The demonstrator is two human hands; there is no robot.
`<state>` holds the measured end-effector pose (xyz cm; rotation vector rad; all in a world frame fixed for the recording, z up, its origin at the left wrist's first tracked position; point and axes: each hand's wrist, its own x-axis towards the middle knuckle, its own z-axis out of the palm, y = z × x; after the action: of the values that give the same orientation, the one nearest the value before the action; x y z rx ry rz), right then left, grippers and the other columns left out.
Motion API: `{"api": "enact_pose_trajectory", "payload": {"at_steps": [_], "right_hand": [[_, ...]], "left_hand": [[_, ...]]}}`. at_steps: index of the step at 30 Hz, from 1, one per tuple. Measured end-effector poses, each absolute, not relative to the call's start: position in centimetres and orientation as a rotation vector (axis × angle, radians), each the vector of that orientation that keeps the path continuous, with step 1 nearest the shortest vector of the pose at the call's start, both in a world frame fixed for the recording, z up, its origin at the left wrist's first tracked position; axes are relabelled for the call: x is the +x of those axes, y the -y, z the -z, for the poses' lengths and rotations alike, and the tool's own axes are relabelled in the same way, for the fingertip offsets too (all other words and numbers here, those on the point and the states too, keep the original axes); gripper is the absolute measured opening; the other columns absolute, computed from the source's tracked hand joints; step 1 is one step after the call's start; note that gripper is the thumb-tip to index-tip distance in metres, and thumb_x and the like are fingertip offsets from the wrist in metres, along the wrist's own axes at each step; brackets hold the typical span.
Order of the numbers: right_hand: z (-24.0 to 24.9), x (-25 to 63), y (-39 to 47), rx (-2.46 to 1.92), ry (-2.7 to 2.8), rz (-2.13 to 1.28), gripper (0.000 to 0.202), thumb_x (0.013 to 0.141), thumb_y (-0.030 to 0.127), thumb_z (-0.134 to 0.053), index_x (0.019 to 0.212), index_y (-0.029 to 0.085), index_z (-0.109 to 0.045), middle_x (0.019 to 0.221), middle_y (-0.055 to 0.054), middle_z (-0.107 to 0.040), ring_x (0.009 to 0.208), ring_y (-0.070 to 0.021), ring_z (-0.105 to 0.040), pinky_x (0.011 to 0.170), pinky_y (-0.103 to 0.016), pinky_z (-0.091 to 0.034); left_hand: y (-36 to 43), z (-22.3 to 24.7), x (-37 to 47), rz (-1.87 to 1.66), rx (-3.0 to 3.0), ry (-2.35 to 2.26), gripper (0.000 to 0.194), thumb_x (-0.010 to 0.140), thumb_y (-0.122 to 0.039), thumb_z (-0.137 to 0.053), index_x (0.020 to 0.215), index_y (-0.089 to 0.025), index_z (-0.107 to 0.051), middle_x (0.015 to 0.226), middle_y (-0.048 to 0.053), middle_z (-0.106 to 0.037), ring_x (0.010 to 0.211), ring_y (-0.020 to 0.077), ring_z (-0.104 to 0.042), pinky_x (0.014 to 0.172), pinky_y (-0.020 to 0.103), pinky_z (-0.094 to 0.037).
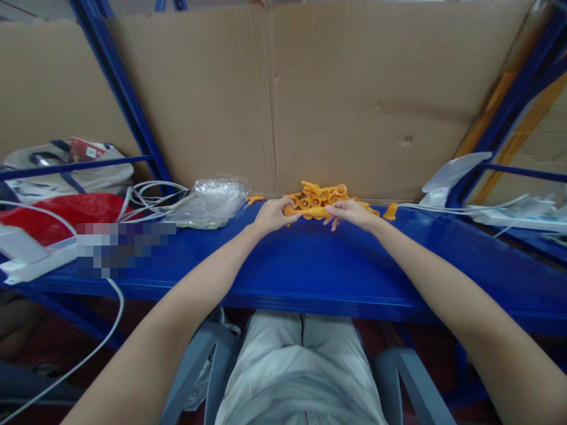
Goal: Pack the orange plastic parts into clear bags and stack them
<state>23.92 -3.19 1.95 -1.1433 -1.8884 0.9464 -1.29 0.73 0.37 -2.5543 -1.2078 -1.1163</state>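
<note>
A pile of orange plastic pieces, several with round cup-like ends, lies at the back of the blue table. My left hand is closed at the pile's left side, its thumb and fingers round the left end of an orange plastic piece. From the right, my right hand pinches the other end of the same piece, with its lower fingers loosely curled below. The piece lies level in front of the pile; its exact kind is too small to tell. One orange cup-shaped piece stands apart on the right.
A cardboard sheet rises behind the blue table. Clear plastic bags and another orange piece lie left of the pile. White cables, a red bag and a power strip occupy the far left.
</note>
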Motion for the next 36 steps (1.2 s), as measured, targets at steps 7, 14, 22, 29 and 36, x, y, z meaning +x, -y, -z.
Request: {"api": "enact_pose_trajectory", "payload": {"at_steps": [7, 14, 22, 29, 36], "right_hand": [[-1.8, 23.6, 3.3, -1.171, 1.961, -0.935, 0.047, 0.085, 0.059, -0.058, 0.069, 0.015, -0.060, 0.074, -0.009, -0.074, 0.050, -0.0119, -0.062, 0.057, -0.027, -0.049], [-1.1, 23.8, 2.5, -1.067, 1.892, -0.923, 0.039, 0.079, 0.046, -0.071, 0.102, 0.020, -0.053, 0.087, -0.005, -0.075, 0.055, -0.0120, -0.064, 0.056, -0.026, -0.050], [-0.8, 23.7, 2.5, -1.031, 1.862, -0.945, 0.035, 0.075, 0.036, -0.075, 0.092, 0.020, -0.050, 0.074, -0.002, -0.072, 0.052, -0.0116, -0.063, 0.056, -0.025, -0.051], [-1.2, 22.8, 3.4, -1.128, 1.860, -0.921, 0.038, 0.086, 0.051, -0.061, 0.072, 0.017, -0.057, 0.069, -0.008, -0.072, 0.048, -0.0116, -0.061, 0.052, -0.025, -0.048], [-1.1, 23.0, 3.2, -1.200, 1.844, -0.946, 0.031, 0.087, 0.047, -0.063, 0.085, 0.016, -0.059, 0.079, -0.007, -0.074, 0.050, -0.0116, -0.063, 0.047, -0.023, -0.044]], "left_hand": [[-0.9, -0.3, -1.3, 1.133, -2.556, 1.210, 0.033, 0.073, -0.045, -0.071, 0.090, -0.016, -0.068, 0.056, -0.003, -0.056, 0.053, 0.0115, -0.051, 0.054, 0.022, -0.033], [-1.2, -0.2, -1.5, 1.191, -2.530, 1.211, 0.034, 0.073, -0.048, -0.069, 0.086, -0.017, -0.067, 0.050, -0.006, -0.050, 0.048, 0.0107, -0.046, 0.051, 0.022, -0.029], [-0.7, -0.4, -1.4, 1.115, -2.535, 1.255, 0.035, 0.075, -0.049, -0.067, 0.088, -0.017, -0.067, 0.054, -0.004, -0.055, 0.051, 0.0115, -0.049, 0.051, 0.023, -0.029], [-0.2, -0.7, -1.1, 1.086, -2.517, 1.273, 0.032, 0.074, -0.044, -0.070, 0.090, -0.017, -0.067, 0.061, -0.001, -0.062, 0.058, 0.0135, -0.056, 0.056, 0.023, -0.035], [-0.2, -0.7, -1.0, 1.065, -2.525, 1.318, 0.032, 0.073, -0.042, -0.072, 0.092, -0.016, -0.068, 0.064, 0.000, -0.064, 0.060, 0.0142, -0.057, 0.057, 0.023, -0.036]]}}
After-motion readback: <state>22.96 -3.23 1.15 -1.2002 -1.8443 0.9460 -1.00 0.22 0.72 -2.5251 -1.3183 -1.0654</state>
